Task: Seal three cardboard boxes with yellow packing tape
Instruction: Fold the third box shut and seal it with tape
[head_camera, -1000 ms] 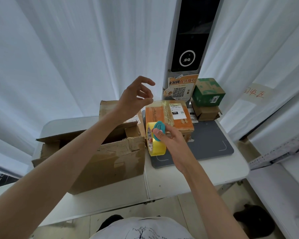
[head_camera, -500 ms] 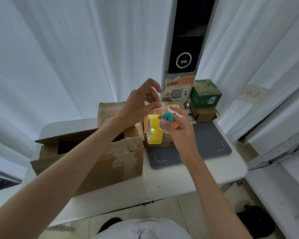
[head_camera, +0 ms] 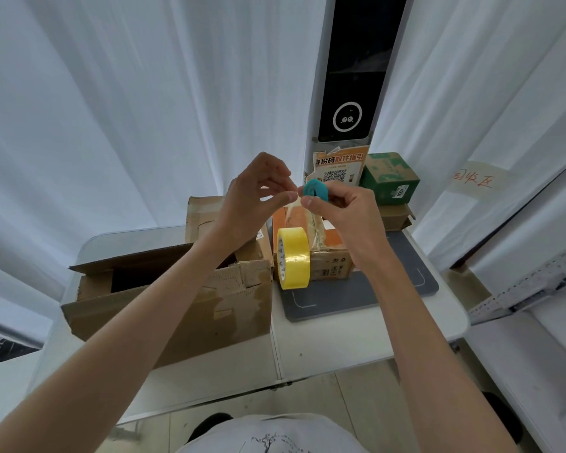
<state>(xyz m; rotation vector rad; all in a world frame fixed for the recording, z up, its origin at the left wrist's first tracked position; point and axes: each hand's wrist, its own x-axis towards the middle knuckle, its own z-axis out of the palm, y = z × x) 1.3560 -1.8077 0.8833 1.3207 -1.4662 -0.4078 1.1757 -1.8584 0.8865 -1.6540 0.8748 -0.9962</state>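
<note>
1. The roll of yellow packing tape [head_camera: 293, 258], held up in the right hand [head_camera: 337, 207] a second ago, now hangs low at the six o'clock of both hands, in front of the orange-and-brown cardboard box [head_camera: 327, 253]. A clear strip seems to run from it up to the hands.
2. The right hand's fingers are curled round a small teal ring-shaped piece [head_camera: 315, 190], apparently a cutter.
3. The left hand [head_camera: 252, 197], open in the air before, has come in to the ring's nine o'clock, thumb and forefinger closing on what I take to be the tape's free end; actual contact is too fine to tell.
4. My judgement: tape is being drawn out, sealing not begun.
5. The large brown cardboard box [head_camera: 177, 299] sits open on the white counter [head_camera: 340, 338] at eight o'clock, flaps up and ragged; they need folding first.
6. A green cardboard box [head_camera: 389, 178] is stacked at two o'clock, near a dark grey mat [head_camera: 406, 286].
</note>
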